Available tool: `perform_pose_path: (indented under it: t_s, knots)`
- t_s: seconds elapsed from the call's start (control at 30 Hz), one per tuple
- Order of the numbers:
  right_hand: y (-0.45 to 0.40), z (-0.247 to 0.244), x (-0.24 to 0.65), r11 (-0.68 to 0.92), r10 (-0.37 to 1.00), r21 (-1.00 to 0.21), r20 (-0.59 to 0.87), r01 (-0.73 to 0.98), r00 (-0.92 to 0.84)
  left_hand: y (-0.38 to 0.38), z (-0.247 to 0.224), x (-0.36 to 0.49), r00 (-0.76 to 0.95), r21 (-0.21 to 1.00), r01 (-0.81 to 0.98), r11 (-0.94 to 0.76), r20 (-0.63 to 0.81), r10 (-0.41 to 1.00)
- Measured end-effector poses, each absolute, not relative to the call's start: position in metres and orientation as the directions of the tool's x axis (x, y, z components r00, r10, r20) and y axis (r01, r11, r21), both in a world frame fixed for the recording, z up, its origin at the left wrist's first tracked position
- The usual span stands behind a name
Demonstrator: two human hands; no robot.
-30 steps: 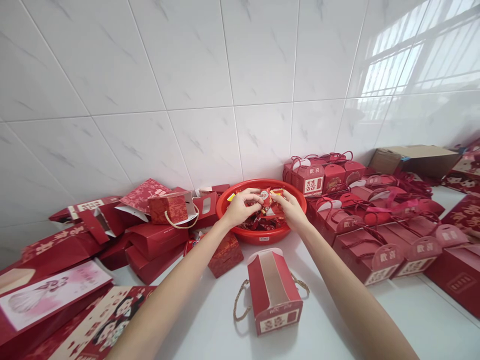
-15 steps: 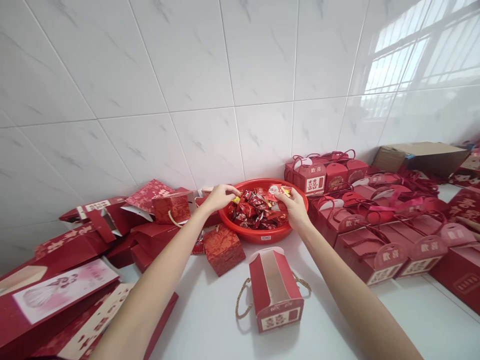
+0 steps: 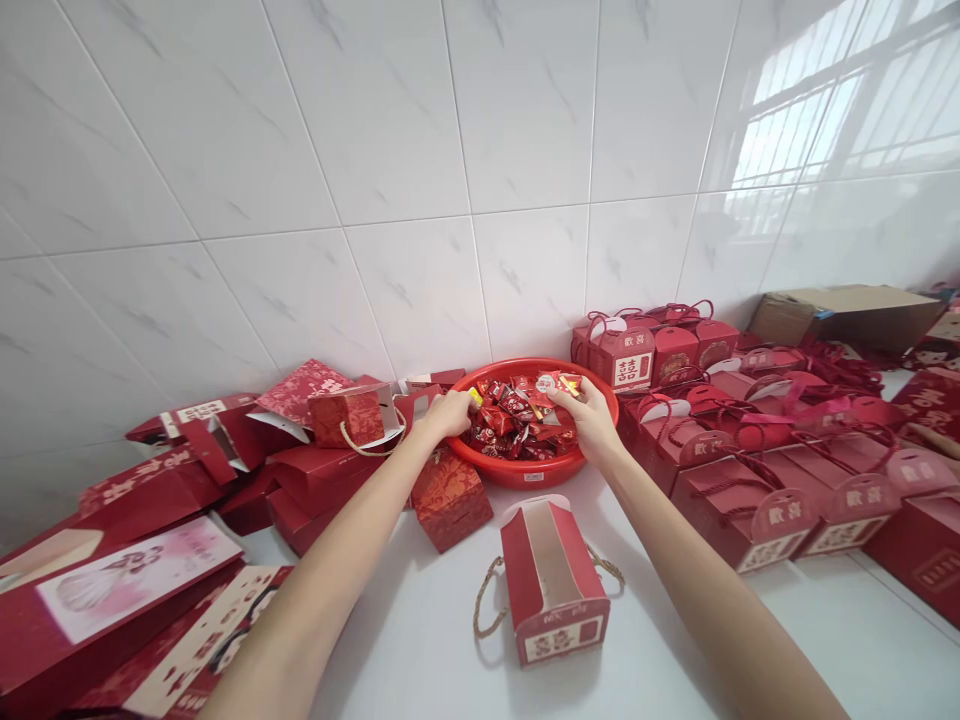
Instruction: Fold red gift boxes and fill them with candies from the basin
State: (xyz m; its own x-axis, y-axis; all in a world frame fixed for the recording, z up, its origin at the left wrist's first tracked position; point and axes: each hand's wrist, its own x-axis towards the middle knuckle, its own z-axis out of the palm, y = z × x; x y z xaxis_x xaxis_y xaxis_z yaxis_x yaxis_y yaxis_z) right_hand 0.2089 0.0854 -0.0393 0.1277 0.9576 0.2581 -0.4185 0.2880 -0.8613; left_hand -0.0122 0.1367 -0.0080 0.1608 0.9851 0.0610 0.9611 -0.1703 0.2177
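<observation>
A red plastic basin [image 3: 525, 476] full of wrapped candies [image 3: 506, 420] stands against the wall. At its left rim is my left hand [image 3: 450, 413], its fingers curled down beside a yellow-wrapped candy [image 3: 475, 399]; whether they grip it is hidden. Over the basin's right side, my right hand [image 3: 591, 412] pinches red-and-yellow wrapped candies [image 3: 568, 384] between thumb and fingers. In front of the basin sits a red gift box [image 3: 559, 620] with its top open, its inside bare where it shows, and a rope handle lying out on each side.
Patterned red boxes [image 3: 450, 500] and a heap of red cartons [image 3: 315, 480] lie on the left. Rows of closed red gift boxes [image 3: 750, 490] with cord handles fill the right, a cardboard box [image 3: 862, 312] behind them. Part of another person's hand [image 3: 934, 440] shows at the right edge.
My left hand has lowered at the basin's left rim, and its fingers have curled in. My right hand stays nearly in place with the candies. The view has shifted slightly.
</observation>
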Motion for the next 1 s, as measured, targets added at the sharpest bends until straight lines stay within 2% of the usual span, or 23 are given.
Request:
perform_pose_path:
  t_s: [0.2, 0.4, 0.63, 0.77, 0.9, 1.0]
  knots:
    - [0.083, -0.037, 0.209, 0.255, 0.966, -0.864, 0.249, -0.434, 0.073, 0.125, -0.007, -0.014, 0.161, 0.337, 0.922, -0.193, 0.12, 0.98]
    - [0.08, -0.034, 0.212, 0.213, 0.972, -0.872, 0.236, -0.441, 0.004, 0.106, -0.003, -0.014, 0.158, 0.478, 0.839, -0.259, 0.242, 0.957]
    - [0.07, -0.021, 0.215, 0.146, 0.981, -0.885, 0.187, -0.441, -0.051, 0.068, 0.008, -0.008, 0.181, 0.573, 0.743, -0.345, 0.324, 0.929]
    - [0.051, 0.004, 0.224, 0.165, 0.963, -0.925, 0.226, -0.343, -0.146, 0.019, 0.019, 0.003, 0.443, 0.702, 0.524, -0.482, 0.259, 0.858]
    - [0.02, 0.031, 0.233, 0.235, 0.911, -0.939, 0.302, -0.25, -0.282, -0.024, 0.023, 0.016, 0.613, 0.7, 0.524, -0.485, 0.086, 0.786]
    - [-0.004, 0.043, 0.231, 0.254, 0.841, -0.948, 0.314, -0.19, -0.44, -0.036, 0.014, 0.025, 0.632, 0.676, 0.543, -0.498, 0.061, 0.773]
